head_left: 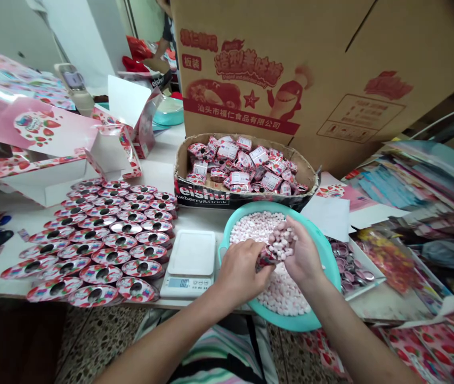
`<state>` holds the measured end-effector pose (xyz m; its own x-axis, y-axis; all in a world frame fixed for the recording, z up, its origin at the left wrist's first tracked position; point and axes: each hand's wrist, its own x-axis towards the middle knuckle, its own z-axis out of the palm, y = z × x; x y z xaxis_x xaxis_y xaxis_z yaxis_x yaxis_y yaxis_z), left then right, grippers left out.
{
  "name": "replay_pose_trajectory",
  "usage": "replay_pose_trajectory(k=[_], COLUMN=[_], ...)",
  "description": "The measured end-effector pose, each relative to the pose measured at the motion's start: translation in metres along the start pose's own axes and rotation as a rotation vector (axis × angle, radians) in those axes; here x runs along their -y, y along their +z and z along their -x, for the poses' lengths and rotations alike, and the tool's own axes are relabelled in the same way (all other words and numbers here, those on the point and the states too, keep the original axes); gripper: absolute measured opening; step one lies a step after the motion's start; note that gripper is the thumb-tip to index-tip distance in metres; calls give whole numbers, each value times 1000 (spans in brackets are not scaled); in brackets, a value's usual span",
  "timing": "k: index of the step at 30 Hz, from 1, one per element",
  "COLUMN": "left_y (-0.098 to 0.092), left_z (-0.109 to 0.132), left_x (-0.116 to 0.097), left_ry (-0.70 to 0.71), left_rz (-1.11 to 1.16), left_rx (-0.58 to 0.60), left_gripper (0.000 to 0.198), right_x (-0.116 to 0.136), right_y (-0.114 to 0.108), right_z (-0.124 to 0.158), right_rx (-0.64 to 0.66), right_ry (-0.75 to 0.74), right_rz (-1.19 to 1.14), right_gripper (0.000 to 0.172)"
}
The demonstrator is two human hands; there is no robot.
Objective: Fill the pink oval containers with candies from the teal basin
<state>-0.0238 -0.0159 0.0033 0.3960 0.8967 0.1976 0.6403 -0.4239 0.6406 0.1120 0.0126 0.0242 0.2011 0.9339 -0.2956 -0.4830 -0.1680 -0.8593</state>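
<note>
My left hand is closed in a pinch on a small red and pink packet, held over a teal basin full of small pink and white candies. My right hand is cupped around a heap of the same candies, right beside the packet's mouth. Both hands hover just above the candy in the basin. A small white digital scale sits to the left of the basin with nothing on it.
Rows of round printed packets cover the table left of the scale. A low cardboard tray of wrapped packets stands behind the basin, before a large carton. Folded pink boxes lie far left; a tray of lids at right.
</note>
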Motion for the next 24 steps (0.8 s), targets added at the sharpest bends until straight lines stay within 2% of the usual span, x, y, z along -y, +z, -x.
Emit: replay_pose_trajectory(k=[3,12,19,24], left_y=[1,5,5,7], left_z=[0,2,2,3], left_x=[2,3,1,1], left_ry=[1,-14,-12,1], left_rz=[21,38,-4,-34], left_rx=[8,9,-2,8], left_gripper=[20,25,24,17], right_x=[1,-2,0,0], right_y=[1,1,4,3], right_z=[1,0,-1,-1], right_rx=[-3,-24,2,47], right_ry=[41,1,11,24], right_rz=[-53,-1,-80,-27], right_gripper=[26,26,26,26])
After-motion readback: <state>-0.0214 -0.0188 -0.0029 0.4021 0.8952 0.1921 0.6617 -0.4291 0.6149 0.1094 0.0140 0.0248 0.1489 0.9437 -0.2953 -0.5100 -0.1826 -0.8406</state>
